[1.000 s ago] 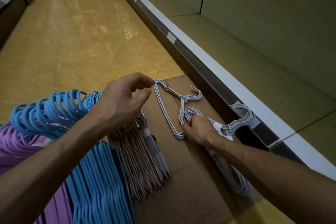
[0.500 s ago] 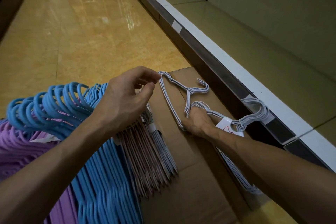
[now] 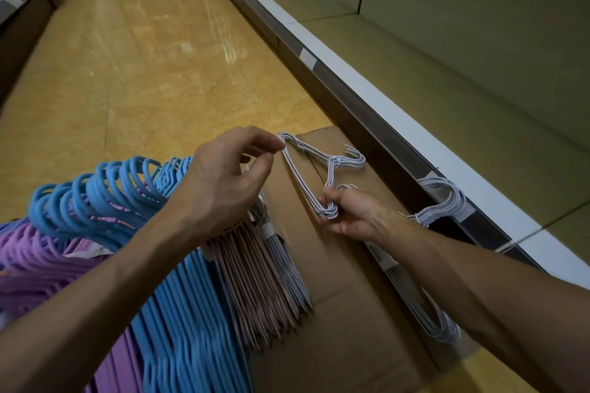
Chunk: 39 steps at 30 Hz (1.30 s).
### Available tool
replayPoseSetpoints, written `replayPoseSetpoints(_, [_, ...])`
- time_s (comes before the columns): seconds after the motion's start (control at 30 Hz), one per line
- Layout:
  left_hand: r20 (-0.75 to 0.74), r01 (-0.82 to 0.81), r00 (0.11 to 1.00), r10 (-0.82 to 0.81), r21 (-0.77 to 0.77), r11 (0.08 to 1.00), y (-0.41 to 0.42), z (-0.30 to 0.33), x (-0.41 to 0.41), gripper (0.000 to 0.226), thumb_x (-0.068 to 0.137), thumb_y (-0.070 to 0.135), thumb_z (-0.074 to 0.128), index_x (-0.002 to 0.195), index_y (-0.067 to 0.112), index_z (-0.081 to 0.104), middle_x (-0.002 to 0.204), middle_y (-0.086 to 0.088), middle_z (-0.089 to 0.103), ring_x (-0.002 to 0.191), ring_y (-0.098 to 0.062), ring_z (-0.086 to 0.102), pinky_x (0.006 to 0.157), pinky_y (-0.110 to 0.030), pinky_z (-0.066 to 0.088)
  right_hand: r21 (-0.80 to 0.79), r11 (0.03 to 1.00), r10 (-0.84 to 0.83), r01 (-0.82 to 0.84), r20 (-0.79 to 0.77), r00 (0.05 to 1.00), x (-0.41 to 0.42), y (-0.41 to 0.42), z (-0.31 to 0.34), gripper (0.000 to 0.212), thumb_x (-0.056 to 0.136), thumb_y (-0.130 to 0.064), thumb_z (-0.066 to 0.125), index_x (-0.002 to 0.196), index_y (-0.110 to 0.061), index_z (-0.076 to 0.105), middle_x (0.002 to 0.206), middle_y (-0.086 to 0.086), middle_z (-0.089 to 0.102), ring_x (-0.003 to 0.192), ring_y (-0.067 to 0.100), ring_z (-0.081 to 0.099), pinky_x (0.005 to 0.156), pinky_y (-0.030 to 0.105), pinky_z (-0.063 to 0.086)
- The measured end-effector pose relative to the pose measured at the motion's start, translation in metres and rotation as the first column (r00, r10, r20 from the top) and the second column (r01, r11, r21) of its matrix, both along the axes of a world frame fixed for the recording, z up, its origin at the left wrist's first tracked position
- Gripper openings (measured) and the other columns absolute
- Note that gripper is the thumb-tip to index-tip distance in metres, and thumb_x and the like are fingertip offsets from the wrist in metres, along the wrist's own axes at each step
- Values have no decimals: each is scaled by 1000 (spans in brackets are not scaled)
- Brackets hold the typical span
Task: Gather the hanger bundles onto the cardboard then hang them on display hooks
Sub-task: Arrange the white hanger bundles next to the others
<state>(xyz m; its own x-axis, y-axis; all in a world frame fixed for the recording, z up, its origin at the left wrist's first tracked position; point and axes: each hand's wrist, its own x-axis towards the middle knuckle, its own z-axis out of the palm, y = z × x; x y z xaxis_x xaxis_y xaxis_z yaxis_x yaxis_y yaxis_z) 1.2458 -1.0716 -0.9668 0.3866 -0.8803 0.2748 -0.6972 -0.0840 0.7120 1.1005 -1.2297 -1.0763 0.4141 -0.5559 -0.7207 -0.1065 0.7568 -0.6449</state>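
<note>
White wire hanger bundle point(image 3: 314, 175) was seen lying flat on the cardboard point(image 3: 344, 322), hook end twd the shelf base point(image 3: 360, 105). Its near corner was pinched by the right hand point(image 3: 348, 214), fingers curled round the wires. The far corner was met by the left hand point(image 3: 223, 182), index fingertip and thumb drawn close together at the wire tip; whether the wire was actually nipped or only touched couldn't be told. A 2nd white bundle point(image 3: 437, 210) was seen at the cardboard's right edge, hooks lying against the shelf base, lower part hidden under the right forearm.

To the left, blue hangers point(image 3: 105, 198), purple hangers point(image 3: 35, 262) and a pinkish-grey bundle point(image 3: 261, 281) were stacked side by side, partly on the cardboard, partly beyond what could be seen.

Step judged: gathering phase, w/ the white bundle being squared up or placed on the cardboard; hanging not yet begun, no display hooks in view. Next move prob. calls for both corners to be gripped firmly so the loose wires aren't splayed, then the bundle to be laid beside the pinkish-grey one. Thin wires could be snagged on each other if one end is lifted alone.
</note>
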Motion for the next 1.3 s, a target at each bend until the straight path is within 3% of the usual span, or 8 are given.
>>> replayPoseSetpoints(0.2, [0,-21,1000,21,33,999,1,-4,-1,20,97,19,57,108,30,69,106,15,66,99,5,60,80,-9,46,-87,987,136,-137,-18,991,-6,8,3,14,100,-16,58,88,-9,59,75,7,57,64,17,57,55,33,55])
replayPoseSetpoints(0.4, [9,-17,1000,16,76,997,-7,-1,-6,20,98,19,56,112,28,67,104,14,66,98,3,60,83,-17,49,-215,937,272,-277,-49,961,-29,22,9,14,99,-14,60,109,-8,65,80,9,61,67,18,60,61,37,55])
replayPoseSetpoints(0.57, [-16,-1,1000,3,131,991,-24,8,-13,30,99,24,56,129,27,54,115,8,65,103,-5,61,91,-29,53,-336,899,263,-280,-96,960,-49,38,16,35,97,-12,63,132,-13,56,87,9,67,77,19,62,62,36,53])
replayPoseSetpoints(0.87, [-338,180,937,-86,255,950,-50,20,-33,77,94,34,65,152,45,15,142,-11,53,114,-17,59,86,-26,47,-566,702,339,-433,-269,902,-76,66,20,37,97,-20,64,134,-21,60,94,-6,71,72,2,68,59,20,52])
replayPoseSetpoints(0.93, [-384,192,919,-91,233,953,-54,21,-40,78,94,33,66,153,42,16,145,-11,49,112,-15,55,78,-19,44,-642,587,338,-492,-359,870,-79,73,23,40,96,-23,65,136,-24,58,98,-16,67,86,2,67,73,23,58])
replayPoseSetpoints(1.03, [-366,123,929,-50,178,976,-58,23,-47,69,91,40,68,150,38,31,145,-6,48,115,-14,52,89,-26,43,-708,492,315,-507,-398,862,-81,80,27,40,95,-23,66,135,-23,59,91,-27,58,86,-6,60,80,17,56])
replayPoseSetpoints(1.2, [-409,103,912,-37,142,984,-57,26,-50,72,75,51,75,139,34,46,119,-7,70,113,-18,65,100,-42,51,-680,536,325,-501,-381,866,-78,80,33,37,92,-25,70,127,-25,56,97,-12,60,89,8,63,78,25,59])
replayPoseSetpoints(1.3, [-418,148,905,-82,128,981,-54,30,-51,62,86,37,72,140,28,45,104,-1,76,107,-12,68,92,-30,51,-643,565,396,-517,-339,854,-72,79,36,43,92,-32,70,131,-23,54,110,-3,66,99,16,67,87,38,60])
